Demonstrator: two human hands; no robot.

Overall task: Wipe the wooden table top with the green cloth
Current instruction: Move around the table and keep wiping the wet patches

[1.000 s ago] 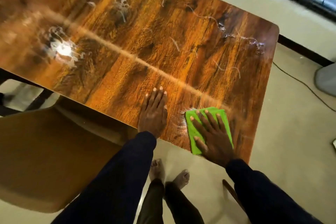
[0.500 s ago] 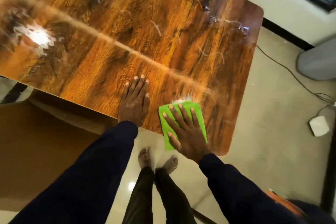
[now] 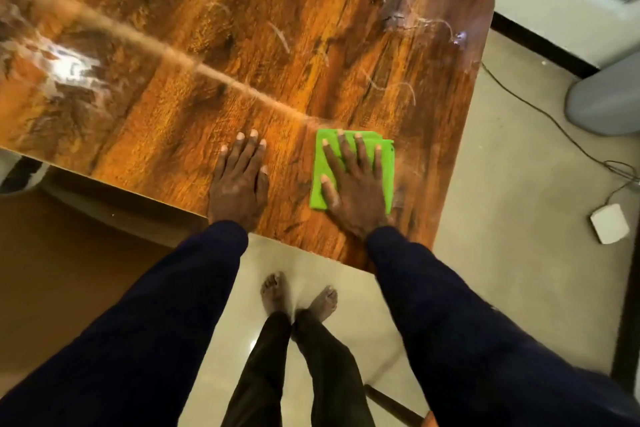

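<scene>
The right hand (image 3: 356,191) presses flat, fingers straight, on the green cloth (image 3: 385,163) — left hand (image 3: 239,184) flat on the wooden table top (image 3: 242,55) beside it.

R hand (image 3: 356,191) flat on green cloth (image 3: 386,163), near table (image 3: 242,45) corner; L hand (image 3: 239,184) flat beside it.

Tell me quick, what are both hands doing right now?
Left hand: open, flat on the wooden table top, holding nothing.
Right hand: open, fingers spread, pressing the green cloth onto the table.
</scene>
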